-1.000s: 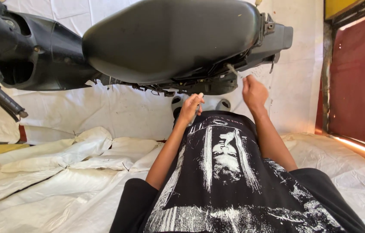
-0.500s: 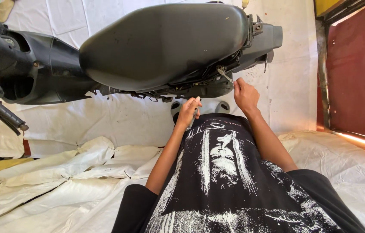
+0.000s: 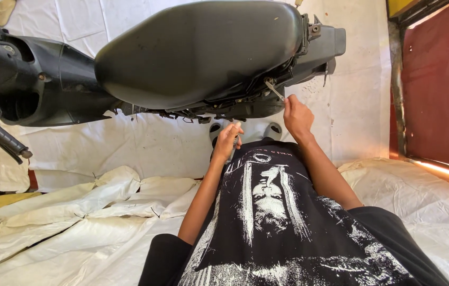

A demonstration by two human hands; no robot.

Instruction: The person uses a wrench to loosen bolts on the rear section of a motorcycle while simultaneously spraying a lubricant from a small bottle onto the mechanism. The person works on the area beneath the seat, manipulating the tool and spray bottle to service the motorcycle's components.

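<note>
My right hand (image 3: 297, 117) pinches a thin metal tool (image 3: 274, 90), its tip under the scooter seat (image 3: 198, 47). I should keep it straight. My left hand (image 3: 228, 140), below the seat, grips something small.

Right hand (image 3: 297, 117) holds thin tool (image 3: 274, 90), apparently against scooter (image 3: 198, 53).

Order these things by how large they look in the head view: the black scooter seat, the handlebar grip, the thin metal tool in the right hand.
1. Black scooter seat, by far the largest.
2. Handlebar grip.
3. Thin metal tool held by the right hand, smallest.
</note>
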